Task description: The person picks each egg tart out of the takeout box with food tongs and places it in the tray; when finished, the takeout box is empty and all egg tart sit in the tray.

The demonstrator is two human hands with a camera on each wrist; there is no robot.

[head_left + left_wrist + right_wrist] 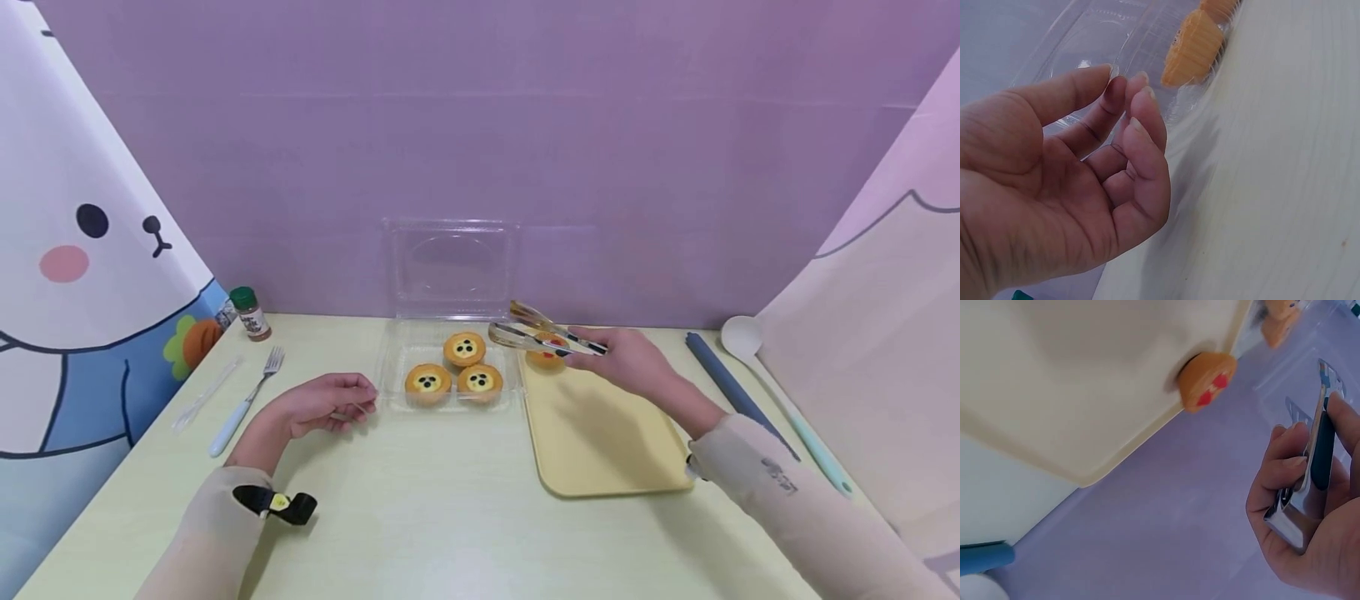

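One pair of metal tongs (553, 326), tips parted, points left above the tray's (611, 450) back-left corner, its long axis nearly parallel to the tabletop's (412, 517) back edge. The right hand's (626, 358) grip wraps its handles; the left hand (326, 404), loosely curled, is just beside a clear container (450, 292) holding three tarts (464, 349).

Centre: three tarts (479, 382), golden-orange shells, pale yellow tops, black spots; container (390, 367) clear, colourless. Right wrist view, upper right: fourth tart (1202, 378), orange, red marks. Tongs (1320, 456): silver metal, grips apparently dark teal, though shadowed there. Tray (600, 450), lower right: plain pale yellow. Backdrop (480, 125), top: plain purple. Jar (251, 318), left: green cap, white label. Fork (238, 418), lower left: light blue handle, silver tines.
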